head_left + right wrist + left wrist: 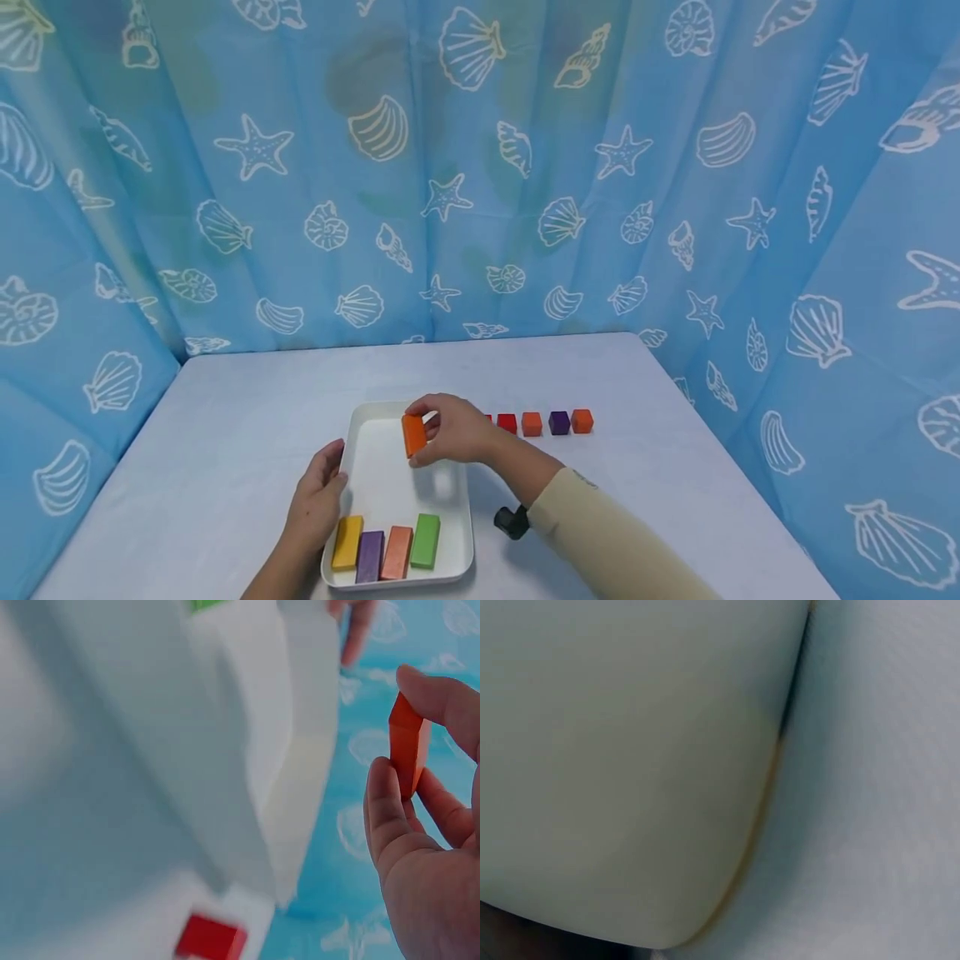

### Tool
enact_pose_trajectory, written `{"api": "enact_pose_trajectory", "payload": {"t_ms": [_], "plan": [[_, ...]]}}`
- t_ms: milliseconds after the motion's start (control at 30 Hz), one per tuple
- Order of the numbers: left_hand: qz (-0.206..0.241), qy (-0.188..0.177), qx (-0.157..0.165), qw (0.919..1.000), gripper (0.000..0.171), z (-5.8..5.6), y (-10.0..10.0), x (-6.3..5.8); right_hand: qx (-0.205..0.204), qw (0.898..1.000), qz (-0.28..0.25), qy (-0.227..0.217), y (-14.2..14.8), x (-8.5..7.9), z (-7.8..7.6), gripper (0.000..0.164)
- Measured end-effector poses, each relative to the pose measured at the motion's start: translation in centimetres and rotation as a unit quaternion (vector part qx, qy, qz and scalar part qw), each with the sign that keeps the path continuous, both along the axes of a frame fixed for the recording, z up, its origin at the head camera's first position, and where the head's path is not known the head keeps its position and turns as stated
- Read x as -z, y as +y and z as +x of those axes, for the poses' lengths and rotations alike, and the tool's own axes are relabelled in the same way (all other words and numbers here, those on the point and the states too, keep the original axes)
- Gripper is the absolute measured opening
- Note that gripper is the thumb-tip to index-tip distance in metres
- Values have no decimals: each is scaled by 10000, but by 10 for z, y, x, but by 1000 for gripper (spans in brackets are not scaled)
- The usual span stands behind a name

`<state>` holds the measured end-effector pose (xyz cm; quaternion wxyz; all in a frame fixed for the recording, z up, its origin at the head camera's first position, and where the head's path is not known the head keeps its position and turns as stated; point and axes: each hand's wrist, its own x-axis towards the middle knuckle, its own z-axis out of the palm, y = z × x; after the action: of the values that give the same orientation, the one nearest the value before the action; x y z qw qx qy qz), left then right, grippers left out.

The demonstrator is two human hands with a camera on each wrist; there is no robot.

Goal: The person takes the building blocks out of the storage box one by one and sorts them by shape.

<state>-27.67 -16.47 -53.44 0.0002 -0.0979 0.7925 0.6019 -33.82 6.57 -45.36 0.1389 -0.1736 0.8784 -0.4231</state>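
Note:
A white rectangular tray (375,475) lies on the table. My right hand (459,429) pinches an orange rectangular block (413,436) above the tray's far half. The right wrist view has the same orange block (405,746) between thumb and fingertips, tilted on edge. Beside the tray's left wall is my left hand (313,500), its fingers relaxed against the rim. Along the tray's near end lie a yellow block (347,543), a purple block (370,557), a salmon block (397,552) and a green block (425,541). A pale surface fills most of the left wrist view.
Right of the tray, small cubes stand in a row: a red cube (507,423), an orange-red cube (532,424), a dark purple cube (559,422) and an orange cube (582,421). Another red one is partly hidden by my right hand. A shell-patterned blue curtain (480,208) surrounds the white table (247,417).

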Motion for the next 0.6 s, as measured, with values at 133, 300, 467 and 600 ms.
{"api": "enact_pose_trajectory", "payload": {"t_ms": [133,300,467,600], "plan": [[7,13,38,10000,56,1,1,0,429,9990,11,117,44,-1,7,66],[-31,-4,85,10000,57,1,1,-1,691,9965,383,291,85,19,24,71],[-53,-33,139,9999,58,0,-1,-1,747,9962,446,105,102,43,40,70],[-26,-93,118,9999,58,1,-2,-1,573,9973,459,-60,102,53,44,68]]}}
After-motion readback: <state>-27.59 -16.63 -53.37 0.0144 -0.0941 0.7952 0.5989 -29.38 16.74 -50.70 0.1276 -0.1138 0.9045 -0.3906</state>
